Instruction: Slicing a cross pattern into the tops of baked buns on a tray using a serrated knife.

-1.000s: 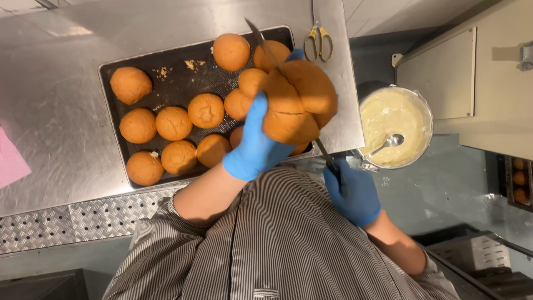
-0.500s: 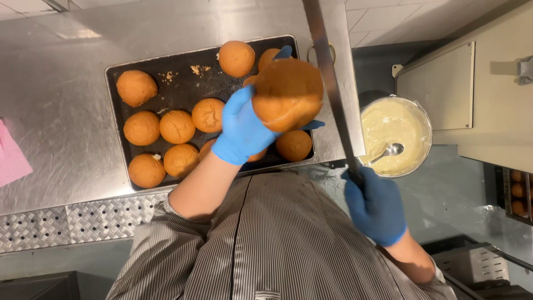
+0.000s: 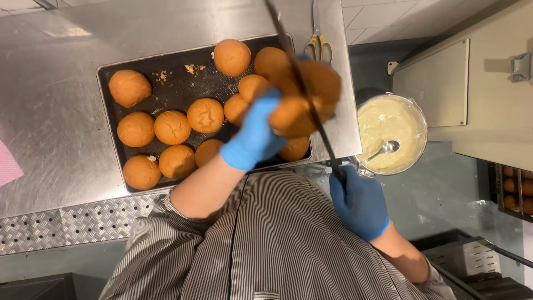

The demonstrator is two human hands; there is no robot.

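My left hand [image 3: 252, 139], in a blue glove, holds a large round golden bun [image 3: 313, 91] up above the right end of a dark baking tray [image 3: 177, 78]. My right hand [image 3: 360, 203], also gloved in blue, grips the handle of a long thin knife [image 3: 294, 66]. The blade runs up and to the left, straight across the held bun. Several more round buns [image 3: 172, 126] lie in rows on the tray.
A clear bowl of pale cream [image 3: 391, 119] with a spoon [image 3: 384, 150] stands right of the steel counter [image 3: 55, 66]. Yellow-handled scissors [image 3: 317, 41] lie behind the tray. A pink cloth [image 3: 8, 164] is at the left edge. A rack with buns [image 3: 516, 186] shows far right.
The knife swung leftward from beside the bun to lie across it. My right hand rose slightly toward the counter edge. The held bun stayed above the tray's right end.
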